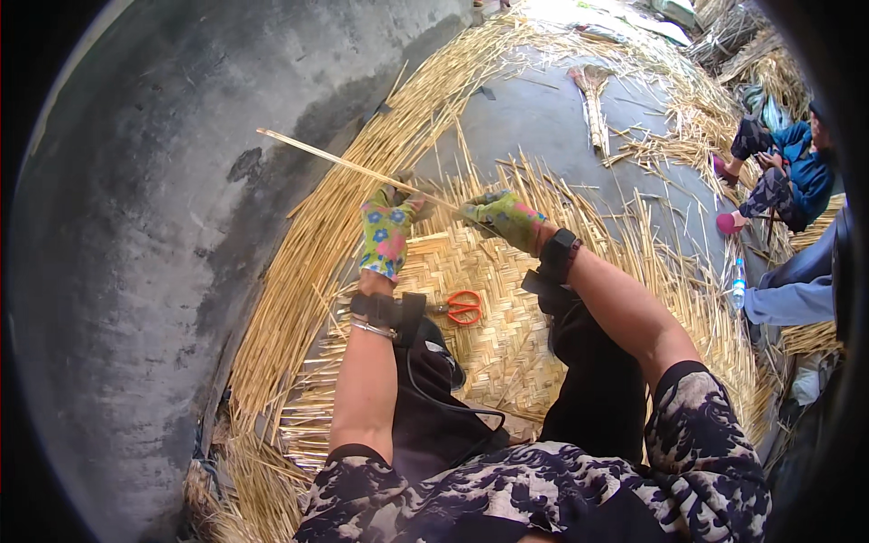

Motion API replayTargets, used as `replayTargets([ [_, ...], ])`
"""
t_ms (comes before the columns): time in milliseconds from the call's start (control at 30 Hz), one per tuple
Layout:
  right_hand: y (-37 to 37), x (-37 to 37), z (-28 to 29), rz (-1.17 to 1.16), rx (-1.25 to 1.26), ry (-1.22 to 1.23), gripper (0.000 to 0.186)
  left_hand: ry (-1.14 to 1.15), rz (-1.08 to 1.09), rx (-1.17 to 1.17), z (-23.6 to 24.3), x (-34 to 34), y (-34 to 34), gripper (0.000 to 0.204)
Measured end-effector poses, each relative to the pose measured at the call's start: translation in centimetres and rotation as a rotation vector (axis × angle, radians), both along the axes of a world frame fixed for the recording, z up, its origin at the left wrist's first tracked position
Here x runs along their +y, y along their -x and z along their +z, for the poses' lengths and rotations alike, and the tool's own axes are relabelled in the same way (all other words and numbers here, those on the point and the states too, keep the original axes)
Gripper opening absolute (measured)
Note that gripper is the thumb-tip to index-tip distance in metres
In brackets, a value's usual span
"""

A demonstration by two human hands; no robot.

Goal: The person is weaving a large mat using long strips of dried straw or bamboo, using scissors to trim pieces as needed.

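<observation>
My left hand, in a green flowered work glove with darker fingers, is closed around a long pale reed strip. That strip slants from the upper left down toward my right hand, gloved alike, whose fingers are closed at its near end. Both hands are over the woven reed mat, which has a herringbone pattern and loose ends sticking out at its edges. A pair of scissors with orange handles lies on the mat between my forearms, its blades partly hidden.
Loose reeds lie in a band along the grey wall at left. A straw brush rests on the grey floor. At right are a seated person, a plastic bottle and another person's trouser leg.
</observation>
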State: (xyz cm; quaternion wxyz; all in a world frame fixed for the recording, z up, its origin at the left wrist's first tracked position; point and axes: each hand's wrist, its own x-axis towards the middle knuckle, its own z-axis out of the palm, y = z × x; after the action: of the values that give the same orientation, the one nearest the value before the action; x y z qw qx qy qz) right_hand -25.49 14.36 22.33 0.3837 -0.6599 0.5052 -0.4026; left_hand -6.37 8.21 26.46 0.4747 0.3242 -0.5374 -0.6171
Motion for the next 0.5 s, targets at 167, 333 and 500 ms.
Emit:
replayTargets([
  [167,0.3,-0.2,-0.1,0.062,0.001,0.004,0.022,0.1,-0.05,-0.12,0.2,-0.3,-0.3,0.04],
  [333,0.2,0.5,1.2,0.018,-0.187,-0.296,0.026,0.079,-0.109,-0.018,0.7,0.2,0.1,0.04],
  [500,0.3,0.3,-0.2,0.066,-0.177,0.165,0.028,0.092,-0.034,-0.02,0.8,0.6,0.6,0.032],
])
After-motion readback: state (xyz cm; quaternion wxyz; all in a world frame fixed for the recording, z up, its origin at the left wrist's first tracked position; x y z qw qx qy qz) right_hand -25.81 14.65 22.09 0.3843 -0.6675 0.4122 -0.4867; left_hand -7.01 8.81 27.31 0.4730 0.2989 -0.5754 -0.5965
